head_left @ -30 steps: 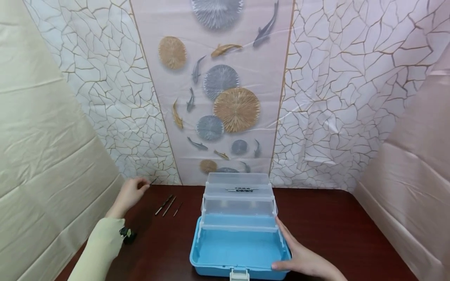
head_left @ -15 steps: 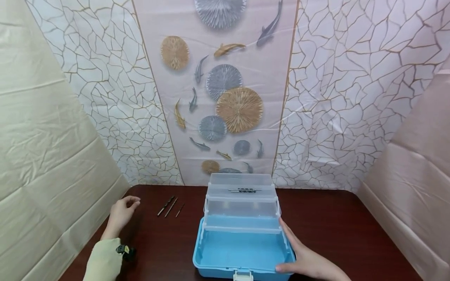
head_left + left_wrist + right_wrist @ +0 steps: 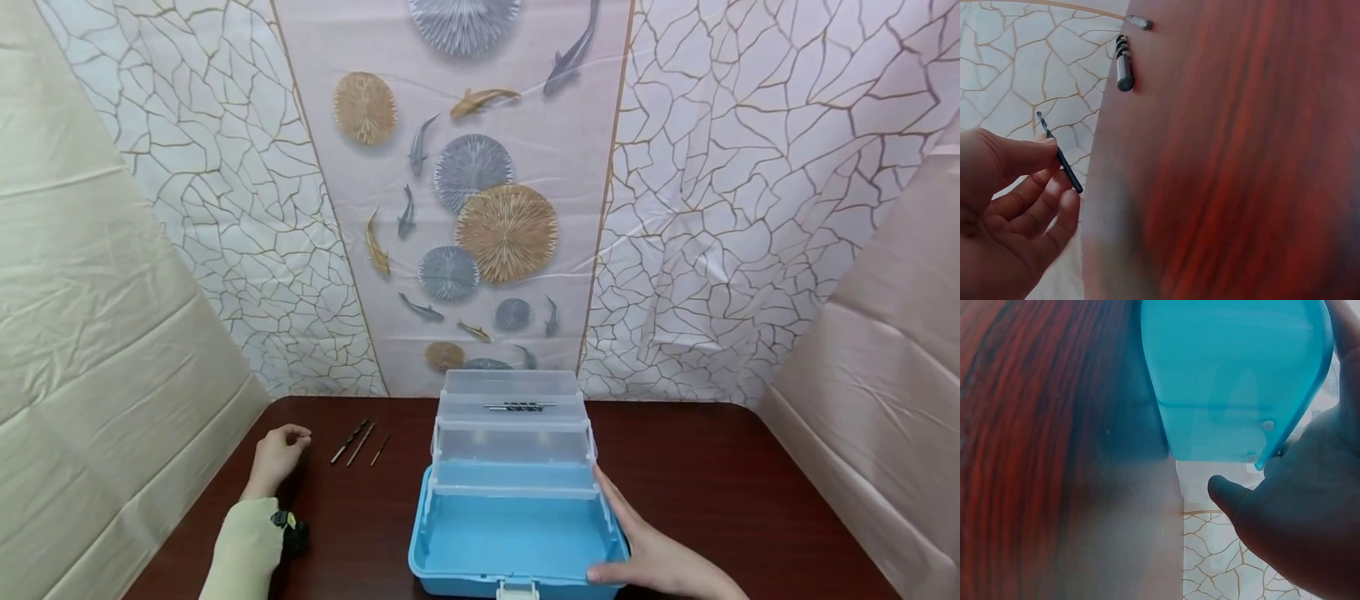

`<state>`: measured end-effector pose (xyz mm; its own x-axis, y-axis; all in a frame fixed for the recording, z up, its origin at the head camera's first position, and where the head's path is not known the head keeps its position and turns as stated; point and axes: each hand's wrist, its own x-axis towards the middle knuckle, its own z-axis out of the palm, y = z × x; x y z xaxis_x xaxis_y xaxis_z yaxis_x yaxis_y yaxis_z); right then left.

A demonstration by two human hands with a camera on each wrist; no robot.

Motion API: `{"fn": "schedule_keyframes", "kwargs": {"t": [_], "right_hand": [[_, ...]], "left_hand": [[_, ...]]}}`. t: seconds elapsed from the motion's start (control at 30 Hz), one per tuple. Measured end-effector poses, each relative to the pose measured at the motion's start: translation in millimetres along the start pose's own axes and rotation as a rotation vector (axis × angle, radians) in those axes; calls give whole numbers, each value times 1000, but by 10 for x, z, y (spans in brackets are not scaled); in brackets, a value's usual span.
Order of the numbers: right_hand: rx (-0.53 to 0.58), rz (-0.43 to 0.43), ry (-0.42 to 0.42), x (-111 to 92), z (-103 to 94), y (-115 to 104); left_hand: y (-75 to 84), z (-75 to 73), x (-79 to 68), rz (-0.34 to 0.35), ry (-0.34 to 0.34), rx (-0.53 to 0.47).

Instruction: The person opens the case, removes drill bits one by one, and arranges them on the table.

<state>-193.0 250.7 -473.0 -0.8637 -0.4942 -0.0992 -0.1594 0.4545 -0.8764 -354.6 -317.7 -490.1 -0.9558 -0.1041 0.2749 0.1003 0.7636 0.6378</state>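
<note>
My left hand hovers over the table's left side. In the left wrist view its thumb and fingers pinch a small dark drill bit. Three more drill bits lie on the table to its right: a thick dark one, a slim one and a short thin one. My right hand rests on the right side of a blue toolbox, thumb at the front rim and index finger stretched along the side. Its clear tiered trays are raised, and several drill bits lie in the upper one.
The dark red wooden table carries everything. A patterned cloth stands behind it, with pale cloth at both sides. A white latch hangs at the toolbox's front. A dark wrist device sits at the left sleeve.
My left hand has come back from near the rear wall toward me, then slightly rightward, with the small drill bit. The right hand stays on the toolbox.
</note>
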Motion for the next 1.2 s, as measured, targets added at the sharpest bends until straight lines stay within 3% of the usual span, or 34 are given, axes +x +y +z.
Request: {"fn": "schedule_keyframes", "kwargs": {"t": [0.27, 0.57, 0.87, 1.2], "right_hand": [[57, 19, -1, -7, 3, 27], [94, 48, -2, -15, -5, 7], [106, 50, -25, 12, -9, 9], [79, 1, -20, 20, -18, 93]], "left_hand": [[-11, 154, 122, -43, -96, 13], [125, 202, 196, -89, -161, 37], [227, 246, 231, -91, -159, 94], [344, 376, 267, -95, -138, 75]]}}
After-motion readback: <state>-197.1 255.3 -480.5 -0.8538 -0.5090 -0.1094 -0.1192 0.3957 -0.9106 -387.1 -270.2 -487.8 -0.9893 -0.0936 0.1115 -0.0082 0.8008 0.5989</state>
